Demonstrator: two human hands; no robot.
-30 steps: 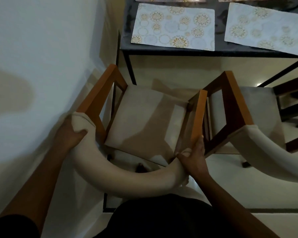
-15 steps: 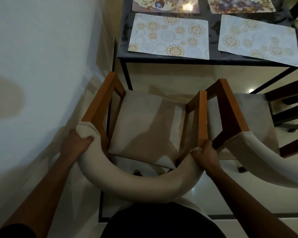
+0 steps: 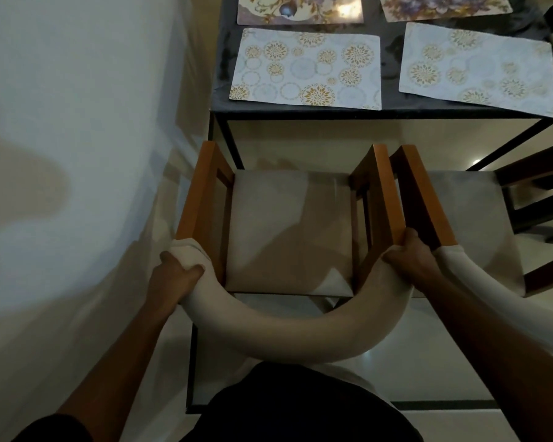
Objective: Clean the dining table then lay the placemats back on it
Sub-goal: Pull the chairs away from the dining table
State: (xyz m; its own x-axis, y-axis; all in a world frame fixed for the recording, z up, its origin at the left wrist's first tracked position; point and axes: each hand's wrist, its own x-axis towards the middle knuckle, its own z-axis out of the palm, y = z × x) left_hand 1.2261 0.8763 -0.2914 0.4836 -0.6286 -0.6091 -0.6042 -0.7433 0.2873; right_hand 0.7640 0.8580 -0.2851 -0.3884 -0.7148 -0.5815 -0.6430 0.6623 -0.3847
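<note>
Dim, warm indoor light with soft, slightly grainy detail. A bright glare spot sits on the far floral placemat point(image 3: 300, 9), and a smaller gleam shows on the floor point(image 3: 477, 162) at right. A broad soft shadow falls on the wall point(image 3: 61, 122) at left, and another crosses the chair seat point(image 3: 288, 231). Wide-angle distortion bends straight lines toward the edges. The bottom corners sink into near black.

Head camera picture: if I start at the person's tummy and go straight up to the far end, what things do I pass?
Curved cream padded chair back → beige cushioned chair seat → pale floor strip under the table edge → circle-patterned pale placemat on the dark table → floral placemat.
</note>
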